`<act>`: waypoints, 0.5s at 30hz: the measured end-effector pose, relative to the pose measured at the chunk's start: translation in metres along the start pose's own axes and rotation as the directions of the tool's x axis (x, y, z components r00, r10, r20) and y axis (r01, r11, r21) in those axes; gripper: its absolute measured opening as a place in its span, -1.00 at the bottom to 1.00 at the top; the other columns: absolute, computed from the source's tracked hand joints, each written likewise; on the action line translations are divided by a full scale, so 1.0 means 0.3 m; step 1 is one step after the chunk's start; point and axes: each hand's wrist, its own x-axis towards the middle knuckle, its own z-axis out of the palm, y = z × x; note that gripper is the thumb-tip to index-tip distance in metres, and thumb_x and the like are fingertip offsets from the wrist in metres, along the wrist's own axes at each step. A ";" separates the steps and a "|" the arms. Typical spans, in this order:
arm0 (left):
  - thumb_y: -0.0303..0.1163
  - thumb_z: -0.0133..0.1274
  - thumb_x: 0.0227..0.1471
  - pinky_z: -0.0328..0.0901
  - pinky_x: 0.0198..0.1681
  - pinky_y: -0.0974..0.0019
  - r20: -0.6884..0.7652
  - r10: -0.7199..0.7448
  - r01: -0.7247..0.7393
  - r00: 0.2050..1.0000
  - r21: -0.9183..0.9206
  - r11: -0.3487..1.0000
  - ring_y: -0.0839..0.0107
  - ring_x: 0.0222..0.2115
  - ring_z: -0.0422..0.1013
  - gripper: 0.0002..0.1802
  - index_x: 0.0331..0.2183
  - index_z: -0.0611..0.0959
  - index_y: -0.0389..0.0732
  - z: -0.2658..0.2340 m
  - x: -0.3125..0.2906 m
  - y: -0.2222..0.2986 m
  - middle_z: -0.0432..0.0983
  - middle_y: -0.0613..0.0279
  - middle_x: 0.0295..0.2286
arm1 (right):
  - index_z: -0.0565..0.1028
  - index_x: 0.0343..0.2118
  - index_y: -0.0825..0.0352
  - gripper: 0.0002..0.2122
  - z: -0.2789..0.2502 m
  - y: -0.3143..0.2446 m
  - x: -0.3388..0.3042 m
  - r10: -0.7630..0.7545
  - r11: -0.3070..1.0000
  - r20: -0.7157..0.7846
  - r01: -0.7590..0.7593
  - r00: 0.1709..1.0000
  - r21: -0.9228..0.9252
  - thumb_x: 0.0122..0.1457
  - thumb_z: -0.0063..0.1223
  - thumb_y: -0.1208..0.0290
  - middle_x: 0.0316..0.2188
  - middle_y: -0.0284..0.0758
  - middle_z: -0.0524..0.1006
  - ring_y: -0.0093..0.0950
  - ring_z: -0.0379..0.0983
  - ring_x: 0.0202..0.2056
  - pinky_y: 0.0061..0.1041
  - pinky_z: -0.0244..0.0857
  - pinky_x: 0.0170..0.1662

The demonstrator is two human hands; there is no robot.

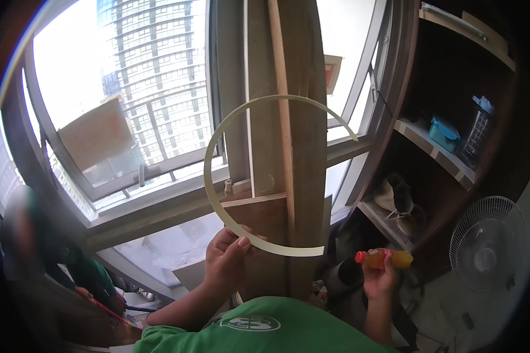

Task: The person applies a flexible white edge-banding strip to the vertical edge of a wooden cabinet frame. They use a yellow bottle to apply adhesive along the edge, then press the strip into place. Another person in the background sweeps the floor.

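Observation:
My left hand [227, 259] is raised and pinches the lower end of a thin pale strip [213, 147] that is bent into a wide open arc. The arc curves up in front of upright wooden boards [300, 176] and ends at the upper right. Lower on the right, my right hand [380, 281] grips a small orange bottle [394, 257] with a red cap, held on its side with the cap pointing left. A green shirt [265, 332] fills the bottom edge between my forearms.
A large window [129, 106] with a grey frame looks onto a tall building. Dark shelves on the right hold shoes [401, 206] and a blue box [443, 132]. A white fan [487, 241] stands at the lower right. Another person [70, 265] is at the lower left.

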 end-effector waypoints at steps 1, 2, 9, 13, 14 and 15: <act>-0.41 0.11 0.14 0.36 -0.07 0.30 -0.024 0.007 -0.006 1.000 0.025 1.000 0.32 -0.23 0.52 -0.72 -0.13 0.52 -0.31 -0.021 -0.021 0.004 0.61 -0.03 -0.25 | 0.44 -0.06 0.33 -0.67 0.003 0.001 -0.004 0.000 1.000 0.005 0.000 1.000 -0.019 0.26 0.10 0.18 -0.14 -0.17 0.56 -0.27 0.55 -0.10 -0.26 0.59 -0.10; -0.41 0.10 0.14 0.36 -0.07 0.30 -0.050 0.014 -0.012 0.999 0.051 0.999 0.32 -0.22 0.52 -0.73 -0.13 0.52 -0.31 -0.041 -0.042 0.010 0.61 -0.03 -0.25 | 0.45 -0.07 0.34 -0.67 0.010 0.002 -0.002 0.025 0.999 0.030 -0.024 0.999 -0.026 0.27 0.09 0.19 -0.13 -0.17 0.56 -0.27 0.54 -0.08 -0.25 0.58 -0.08; -0.39 0.12 0.14 0.36 -0.07 0.24 -0.204 0.082 -0.044 0.976 0.184 0.982 0.31 -0.20 0.52 -0.73 -0.15 0.52 -0.31 -0.147 -0.175 0.036 0.62 0.00 -0.26 | 0.44 -0.04 0.34 -0.66 0.079 0.062 0.021 0.099 0.995 0.049 -0.099 0.994 -0.007 0.26 0.10 0.19 -0.11 -0.18 0.56 -0.28 0.52 -0.03 -0.23 0.57 -0.05; -0.36 0.14 0.10 0.31 -0.16 0.35 -0.384 0.136 -0.032 0.914 0.265 0.964 0.43 -0.34 0.44 -0.71 -0.16 0.55 -0.29 -0.202 -0.258 0.072 0.61 0.00 -0.32 | 0.44 -0.03 0.34 -0.64 0.112 0.114 0.046 0.163 0.987 0.082 -0.163 0.983 -0.009 0.26 0.11 0.19 -0.10 -0.17 0.56 -0.28 0.51 -0.01 -0.22 0.58 -0.07; -0.37 0.13 0.11 0.31 -0.16 0.36 -0.393 0.153 -0.043 0.907 0.275 0.960 0.44 -0.34 0.45 -0.72 -0.16 0.55 -0.29 -0.212 -0.273 0.081 0.62 -0.02 -0.32 | 0.43 -0.03 0.35 -0.64 0.114 0.127 0.054 0.179 0.984 0.082 -0.179 0.980 -0.008 0.26 0.10 0.19 -0.10 -0.17 0.55 -0.28 0.51 -0.01 -0.22 0.58 -0.06; -0.37 0.13 0.11 0.32 -0.16 0.36 -0.418 0.164 -0.039 0.893 0.291 0.956 0.44 -0.34 0.45 -0.73 -0.16 0.55 -0.29 -0.222 -0.292 0.090 0.62 -0.02 -0.31 | 0.43 -0.02 0.35 -0.64 0.113 0.139 0.060 0.195 0.981 0.082 -0.195 0.977 -0.008 0.26 0.10 0.19 -0.09 -0.17 0.55 -0.28 0.51 0.00 -0.22 0.58 -0.06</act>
